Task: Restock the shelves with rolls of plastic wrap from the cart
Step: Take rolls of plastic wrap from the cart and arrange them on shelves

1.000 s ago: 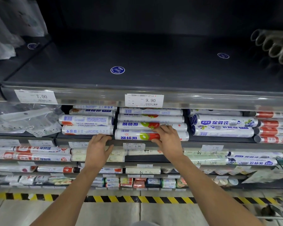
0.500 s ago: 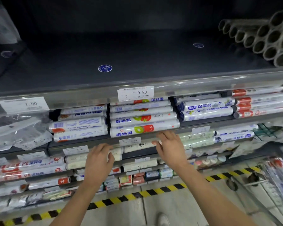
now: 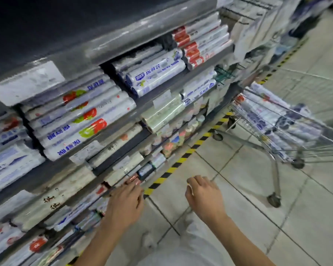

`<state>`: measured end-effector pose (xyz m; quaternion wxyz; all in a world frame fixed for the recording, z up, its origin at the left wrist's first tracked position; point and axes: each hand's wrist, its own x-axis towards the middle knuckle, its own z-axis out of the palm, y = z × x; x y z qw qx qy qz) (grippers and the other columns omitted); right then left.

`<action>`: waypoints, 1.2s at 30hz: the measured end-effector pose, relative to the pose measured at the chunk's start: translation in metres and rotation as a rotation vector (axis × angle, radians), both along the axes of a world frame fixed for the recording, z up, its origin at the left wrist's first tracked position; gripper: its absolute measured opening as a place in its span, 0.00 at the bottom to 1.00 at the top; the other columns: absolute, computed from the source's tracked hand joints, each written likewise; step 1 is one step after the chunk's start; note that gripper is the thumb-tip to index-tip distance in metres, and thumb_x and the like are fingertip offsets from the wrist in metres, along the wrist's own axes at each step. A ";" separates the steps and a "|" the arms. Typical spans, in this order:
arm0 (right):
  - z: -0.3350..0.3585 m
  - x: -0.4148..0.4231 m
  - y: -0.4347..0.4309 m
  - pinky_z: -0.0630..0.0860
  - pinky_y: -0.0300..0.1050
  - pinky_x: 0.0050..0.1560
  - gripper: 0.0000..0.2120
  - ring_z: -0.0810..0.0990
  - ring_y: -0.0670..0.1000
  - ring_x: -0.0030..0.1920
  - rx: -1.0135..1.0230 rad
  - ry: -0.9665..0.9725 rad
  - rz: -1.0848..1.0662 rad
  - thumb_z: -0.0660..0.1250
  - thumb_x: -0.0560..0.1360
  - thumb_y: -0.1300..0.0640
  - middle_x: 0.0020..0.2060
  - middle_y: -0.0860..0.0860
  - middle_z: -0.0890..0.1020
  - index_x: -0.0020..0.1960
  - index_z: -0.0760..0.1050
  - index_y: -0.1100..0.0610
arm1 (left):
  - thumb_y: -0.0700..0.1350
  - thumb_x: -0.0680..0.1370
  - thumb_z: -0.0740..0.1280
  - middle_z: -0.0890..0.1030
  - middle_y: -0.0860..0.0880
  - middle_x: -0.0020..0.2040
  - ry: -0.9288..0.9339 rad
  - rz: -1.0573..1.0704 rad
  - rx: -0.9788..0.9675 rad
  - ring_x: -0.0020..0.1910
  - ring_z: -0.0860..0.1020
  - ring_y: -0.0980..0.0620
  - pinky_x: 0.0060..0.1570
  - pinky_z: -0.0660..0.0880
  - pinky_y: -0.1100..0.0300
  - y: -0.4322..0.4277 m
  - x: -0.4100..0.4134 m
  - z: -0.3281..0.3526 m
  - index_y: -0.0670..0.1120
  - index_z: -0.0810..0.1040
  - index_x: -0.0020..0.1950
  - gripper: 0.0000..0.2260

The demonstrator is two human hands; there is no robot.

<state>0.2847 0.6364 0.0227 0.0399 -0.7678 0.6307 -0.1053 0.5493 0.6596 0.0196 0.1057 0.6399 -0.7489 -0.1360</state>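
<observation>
We see the shelves (image 3: 111, 41) filling the left, packed with rolls, and the wire cart (image 3: 315, 148) standing at right with rolls of plastic wrap (image 3: 267, 120) piled inside. Our left hand (image 3: 125, 204) hangs by a low shelf edge, our right hand (image 3: 204, 194) over the floor (image 3: 257, 227); the 2 are loosely curled and hold nothing.

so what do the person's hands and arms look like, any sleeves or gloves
The left hand and right hand are bare: no gloves, no ring, watch or band that the blurred frame shows. Forearms bare too, no sleeve in view.
</observation>
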 end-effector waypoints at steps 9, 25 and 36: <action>-0.019 -0.109 0.051 0.78 0.48 0.38 0.05 0.80 0.54 0.39 0.062 -0.107 -0.296 0.73 0.71 0.57 0.40 0.48 0.80 0.46 0.81 0.53 | 0.49 0.77 0.61 0.80 0.55 0.43 0.081 -0.284 0.016 0.41 0.78 0.52 0.38 0.75 0.55 -0.040 -0.128 0.010 0.51 0.80 0.48 0.09; 0.005 -0.309 -0.051 0.75 0.49 0.37 0.08 0.79 0.55 0.38 0.086 -0.141 -0.566 0.62 0.74 0.54 0.37 0.49 0.79 0.46 0.80 0.53 | 0.49 0.77 0.62 0.79 0.56 0.45 0.055 -0.475 0.095 0.42 0.79 0.53 0.40 0.75 0.56 -0.157 -0.332 0.025 0.51 0.81 0.50 0.10; 0.009 -0.393 -0.192 0.77 0.50 0.42 0.09 0.82 0.60 0.45 0.147 -0.135 -0.592 0.65 0.76 0.56 0.44 0.54 0.83 0.52 0.81 0.57 | 0.44 0.75 0.71 0.78 0.58 0.42 0.037 -0.510 0.117 0.38 0.78 0.54 0.37 0.70 0.60 -0.266 -0.394 0.014 0.53 0.80 0.47 0.03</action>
